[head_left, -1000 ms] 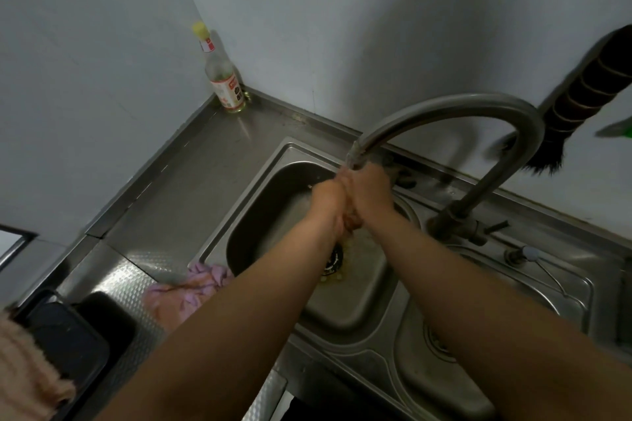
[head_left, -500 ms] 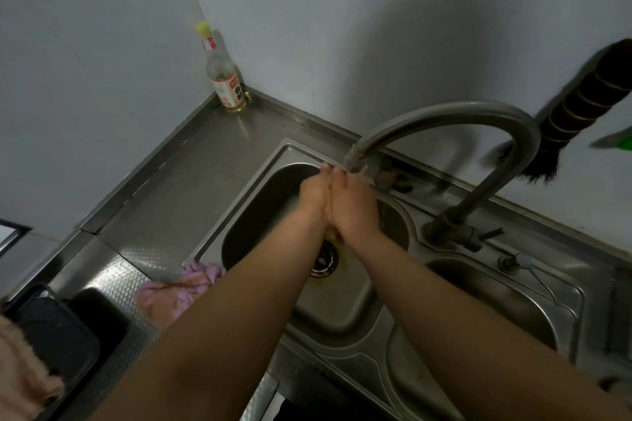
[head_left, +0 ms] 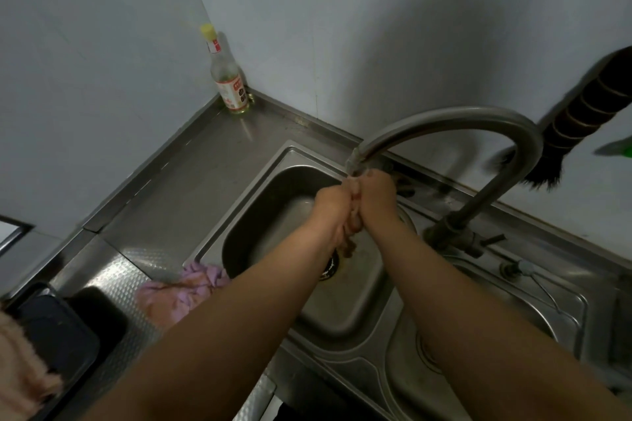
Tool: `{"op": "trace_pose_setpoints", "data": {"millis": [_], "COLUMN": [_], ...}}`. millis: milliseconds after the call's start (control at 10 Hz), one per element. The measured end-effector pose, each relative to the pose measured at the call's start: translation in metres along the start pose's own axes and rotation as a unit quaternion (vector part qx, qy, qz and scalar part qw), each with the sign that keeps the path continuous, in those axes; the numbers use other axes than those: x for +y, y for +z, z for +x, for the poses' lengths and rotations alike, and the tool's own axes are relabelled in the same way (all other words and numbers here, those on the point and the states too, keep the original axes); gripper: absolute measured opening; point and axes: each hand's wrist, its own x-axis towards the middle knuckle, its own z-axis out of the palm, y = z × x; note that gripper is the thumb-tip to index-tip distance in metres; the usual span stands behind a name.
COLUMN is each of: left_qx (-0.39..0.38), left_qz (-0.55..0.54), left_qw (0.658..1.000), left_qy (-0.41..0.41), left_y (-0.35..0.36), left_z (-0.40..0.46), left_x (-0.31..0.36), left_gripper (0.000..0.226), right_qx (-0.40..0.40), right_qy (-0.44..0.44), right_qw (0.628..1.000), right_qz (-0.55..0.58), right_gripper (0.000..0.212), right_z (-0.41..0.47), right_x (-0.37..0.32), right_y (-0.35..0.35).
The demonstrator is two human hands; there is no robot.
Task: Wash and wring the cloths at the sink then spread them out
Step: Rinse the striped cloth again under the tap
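Note:
My left hand [head_left: 333, 207] and my right hand [head_left: 378, 195] are pressed together under the spout of the curved tap [head_left: 444, 120], over the left basin of the steel sink [head_left: 273, 174]. Between them they grip a small brownish cloth [head_left: 349, 244]; only a wet bunch of it hangs out below the hands. A pink-purple cloth [head_left: 181, 294] lies crumpled on the counter at the sink's left rim, partly hidden by my left forearm.
A glass bottle [head_left: 229, 79] with a yellow cap stands in the back corner. A dark tray [head_left: 51, 335] and a pale pink towel [head_left: 20, 372] sit at the lower left. The right basin [head_left: 478, 335] lies under my right arm. A dark brush [head_left: 581, 113] hangs on the right wall.
My hands have shifted slightly back and forth under the tap while rubbing the cloth, and now sit close against the spout. The pink-purple cloth has not moved.

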Motion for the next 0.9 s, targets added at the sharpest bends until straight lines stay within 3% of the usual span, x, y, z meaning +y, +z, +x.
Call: {"op": "trace_pose_setpoints", "data": {"millis": [100,200,300,400,500,600,700,800,900], "left_qx": [-0.085,-0.054,-0.074,-0.054,-0.118,-0.234,-0.311,-0.327,-0.327], "left_qz": [-0.053,-0.027,-0.003,-0.009,0.018,0.062,0.156,0.185,0.066], "left_qw": [0.995,0.998,0.997,0.996,0.992,0.970,0.935,0.925,0.942], "left_qy": [0.024,0.021,0.024,0.073,0.048,-0.026,-0.063,-0.052,-0.024], "left_y": [-0.013,-0.011,-0.004,-0.015,-0.022,-0.033,-0.063,-0.087,-0.102], "left_z": [0.037,0.028,0.015,0.027,0.024,0.013,0.013,0.020,0.034], "left_x": [0.008,0.005,-0.005,0.010,0.005,-0.011,-0.004,-0.001,0.002], "left_gripper": [0.027,0.023,0.023,0.025,0.029,0.053,0.060,0.052,0.033], "right_qx": [0.001,0.014,0.046,0.018,0.034,0.020,-0.022,-0.129,-0.295], "right_qy": [-0.019,-0.025,-0.038,-0.093,-0.091,-0.045,-0.001,0.094,0.125], "right_qw": [0.997,0.997,0.997,0.985,0.984,0.997,1.000,0.974,0.883], "right_qz": [-0.078,-0.076,-0.054,-0.144,-0.146,-0.054,0.004,0.164,0.344], "right_gripper": [0.035,0.030,0.026,0.029,0.036,0.035,0.037,0.030,0.021], "right_z": [-0.028,-0.020,-0.003,-0.028,-0.030,-0.002,0.002,0.006,0.004], "right_x": [-0.013,-0.011,-0.009,-0.011,-0.007,0.006,0.009,0.014,0.020], "right_y": [0.014,0.011,-0.001,0.020,0.018,0.000,-0.012,-0.029,-0.050]}}
